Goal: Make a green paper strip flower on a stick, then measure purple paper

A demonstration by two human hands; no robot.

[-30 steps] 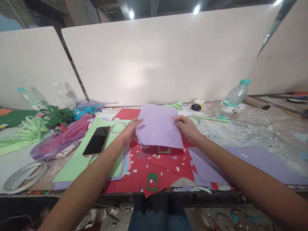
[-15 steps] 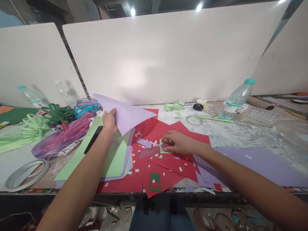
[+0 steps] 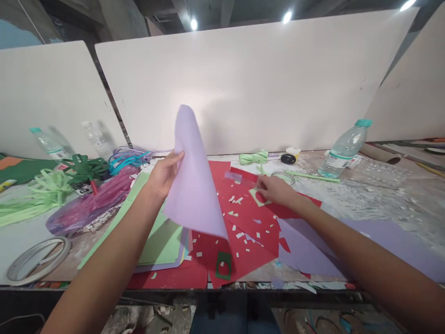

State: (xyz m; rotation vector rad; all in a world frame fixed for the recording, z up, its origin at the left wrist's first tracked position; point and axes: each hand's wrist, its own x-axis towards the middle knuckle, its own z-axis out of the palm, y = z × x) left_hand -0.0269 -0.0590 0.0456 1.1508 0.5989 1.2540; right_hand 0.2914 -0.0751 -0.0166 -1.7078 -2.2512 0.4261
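Note:
My left hand grips a lilac paper sheet by its left edge. The sheet stands up off the table and curls at its top. My right hand is closed, its fingertips pinching what appears to be a clear plastic ruler that points left. A light green paper piece is just under those fingers; whether they grip it too I cannot tell. Red paper sheets strewn with small scraps lie beneath. A dark green cut-out square rests near the front edge.
Left of the red paper is a pile of light green sheets. Beyond it are a tape roll, pink plastic and green paper strips. Lilac sheets lie at right, a water bottle behind them. A white panel stands at the back.
The lilac sheet has swung from tilted to upright and moved right with my left hand. My right hand has moved right and away from me; the ruler and light green piece have shifted with it.

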